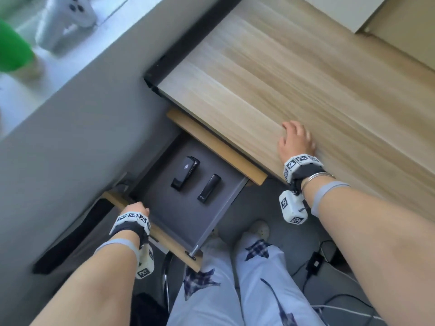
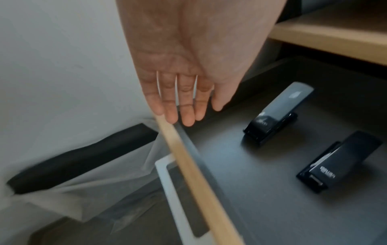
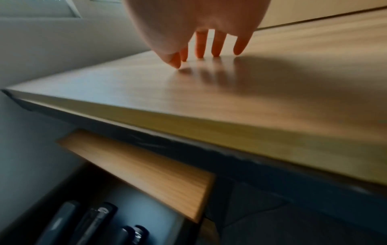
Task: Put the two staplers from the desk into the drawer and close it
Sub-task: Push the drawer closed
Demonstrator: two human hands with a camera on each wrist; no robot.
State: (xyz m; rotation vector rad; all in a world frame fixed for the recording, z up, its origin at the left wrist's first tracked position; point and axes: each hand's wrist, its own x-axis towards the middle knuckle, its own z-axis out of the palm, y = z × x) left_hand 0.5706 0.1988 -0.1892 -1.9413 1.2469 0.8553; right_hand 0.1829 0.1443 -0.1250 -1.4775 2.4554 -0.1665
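1. Drawer (image 1: 188,215): pulled out from under the desk (image 1: 294,90), dark grey floor, light wood front panel (image 2: 188,165) along the edge nearest you.
2. Larger stapler (image 1: 185,173): black, lying flat on the drawer floor, toward the drawer's back-left part, well clear of the walls.
3. Smaller stapler (image 1: 209,188): black, lying flat just beside the larger one, roughly parallel to it and not touching, on the side toward the drawer's right wall.
4. Your left hand (image 1: 136,209): at the left end of the front panel. The left wrist view shows the fingers (image 2: 169,106) straight and close together, tips at the panel's top edge, gripping nothing.
5. Your right hand (image 1: 296,142): on the desk top near its front edge, above the drawer's right side. Fingers (image 3: 200,44) spread and only slightly bent, tips touching the wood, holding nothing.
6. Upper wood panel (image 1: 216,147): sits beneath the desk's front edge, above the back of the drawer.
7. Your legs (image 1: 235,290): in light trousers with plaid star patches, below the drawer's front-right corner.
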